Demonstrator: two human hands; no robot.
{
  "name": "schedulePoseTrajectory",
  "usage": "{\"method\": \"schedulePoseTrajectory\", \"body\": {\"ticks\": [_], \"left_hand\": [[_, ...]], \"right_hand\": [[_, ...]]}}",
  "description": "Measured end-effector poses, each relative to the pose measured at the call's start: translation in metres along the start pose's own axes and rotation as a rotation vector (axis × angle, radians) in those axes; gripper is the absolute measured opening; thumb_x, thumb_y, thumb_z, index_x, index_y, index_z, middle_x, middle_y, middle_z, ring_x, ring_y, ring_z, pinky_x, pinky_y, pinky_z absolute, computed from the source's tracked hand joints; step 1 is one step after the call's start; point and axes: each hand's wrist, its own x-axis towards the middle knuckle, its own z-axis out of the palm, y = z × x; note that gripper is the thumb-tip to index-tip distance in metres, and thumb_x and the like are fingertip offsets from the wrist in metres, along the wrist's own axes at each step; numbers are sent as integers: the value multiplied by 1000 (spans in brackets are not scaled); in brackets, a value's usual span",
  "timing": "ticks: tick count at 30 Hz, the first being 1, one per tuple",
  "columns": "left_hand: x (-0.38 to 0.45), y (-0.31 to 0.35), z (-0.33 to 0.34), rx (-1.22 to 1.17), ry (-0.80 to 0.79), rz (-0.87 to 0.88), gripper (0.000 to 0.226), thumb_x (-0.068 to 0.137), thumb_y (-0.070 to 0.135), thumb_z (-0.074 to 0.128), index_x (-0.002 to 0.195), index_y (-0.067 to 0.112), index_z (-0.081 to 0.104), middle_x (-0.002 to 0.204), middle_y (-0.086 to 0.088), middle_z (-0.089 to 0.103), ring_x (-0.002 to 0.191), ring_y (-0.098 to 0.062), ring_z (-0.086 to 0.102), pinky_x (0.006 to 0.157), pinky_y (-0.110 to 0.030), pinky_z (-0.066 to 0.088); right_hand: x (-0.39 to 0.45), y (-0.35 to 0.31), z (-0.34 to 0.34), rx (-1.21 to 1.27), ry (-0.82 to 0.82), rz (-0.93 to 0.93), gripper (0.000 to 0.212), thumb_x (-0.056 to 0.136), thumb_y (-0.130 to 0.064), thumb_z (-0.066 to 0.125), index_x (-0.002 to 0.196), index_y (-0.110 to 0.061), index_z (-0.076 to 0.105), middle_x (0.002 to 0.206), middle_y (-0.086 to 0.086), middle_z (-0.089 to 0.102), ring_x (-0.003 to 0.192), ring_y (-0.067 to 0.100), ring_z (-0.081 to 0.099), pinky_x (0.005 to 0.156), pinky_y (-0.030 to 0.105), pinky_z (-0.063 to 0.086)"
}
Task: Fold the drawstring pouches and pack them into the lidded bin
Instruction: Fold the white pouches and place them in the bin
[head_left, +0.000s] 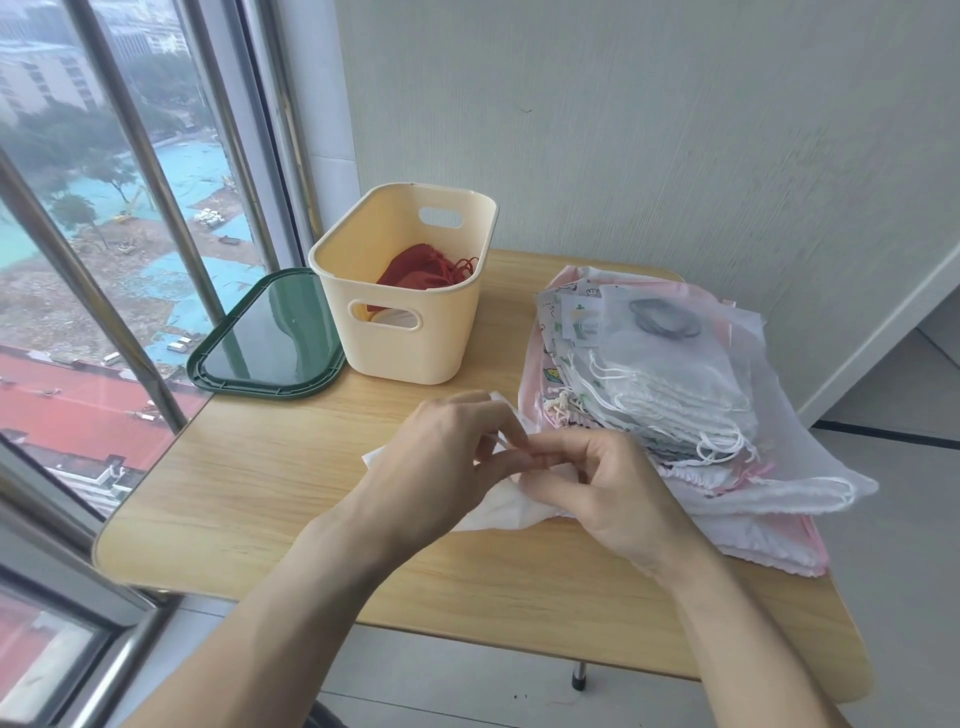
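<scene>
Fingers of left hand (447, 457) and right hand (597, 488) curl together, pinching 1 white pouch (498, 506) on table (249, 478).

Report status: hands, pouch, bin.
Left hand and right hand pinch white pouch. Bin open, red pouch inside. Nothing blocking.

Both hands at table centre, working white pouch (498, 506) flat on wooden table (249, 499). Left hand (447, 457) pinches its drawstring, fingers curled; right hand (602, 488) grips cloth just beside it, fingertips nearly touching left's. Cream bin (410, 332) at 12 o'clock from hands, open, red pouch (421, 270) inside. Green lid (270, 338) lies flat at 10 o'clock, touching bin's left side, by window (104, 208). Stack of pouches (675, 395), sheer white over pink, at 2 o'clock, cords trailing toward right hand.
</scene>
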Motion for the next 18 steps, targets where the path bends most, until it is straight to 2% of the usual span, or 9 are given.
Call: {"method": "schedulePoseTrajectory", "body": {"ticks": [1,3,6,9,11,14,16,18], "left_hand": [[0,-1,0,2,-17,14,9,83,30,79,88,23,78,63,18,45,62,0,49,56,-11,32],[0,-2,-1,15,-58,12,9,85,31,77,91,25,81,66,15,48,60,-4,49,57,-13,33],[-1,-2,-2,59,-150,20,11,91,30,70,95,27,80,69,15,49,61,-5,49,57,-15,35],[-3,-1,-2,81,-175,27,16,95,31,63,95,25,78,72,14,53,65,-7,52,59,-18,39],[-4,-1,-2,28,-188,-10,18,97,28,61,88,21,74,68,14,55,65,-5,52,57,-19,38],[0,-1,-2,-209,-223,-200,23,97,27,60,78,19,70,54,17,50,53,-2,44,52,-14,31],[3,-3,-1,-401,-240,-322,26,96,32,60,77,20,73,57,11,47,54,-7,39,54,-21,31],[4,-3,0,-555,-279,-401,28,93,37,60,75,21,75,58,6,44,56,-12,36,54,-25,30]], "right_hand": [[1,0,1,-7,21,9,29,77,-7,77,102,-20,77,70,-10,69,67,3,61,67,26,50],[2,4,3,2,84,48,51,66,-18,76,114,-30,66,79,-3,72,71,7,62,73,33,47],[5,8,3,0,141,36,65,65,-22,75,121,-41,48,81,-1,73,75,12,64,74,38,51],[5,8,3,20,175,-6,59,67,-21,76,118,-37,51,82,1,73,74,16,65,73,47,56],[3,8,3,21,188,-48,47,68,-19,77,110,-29,58,81,1,72,68,15,63,65,43,55],[2,4,-1,-28,188,-156,18,72,-16,78,84,-22,66,80,2,73,68,13,63,60,32,51],[1,3,-2,-10,169,-212,18,75,-12,83,73,-20,67,79,6,73,66,17,65,56,32,51],[0,0,-3,-34,177,-243,19,77,-9,86,73,-17,69,76,10,72,62,21,64,49,32,49]]}}
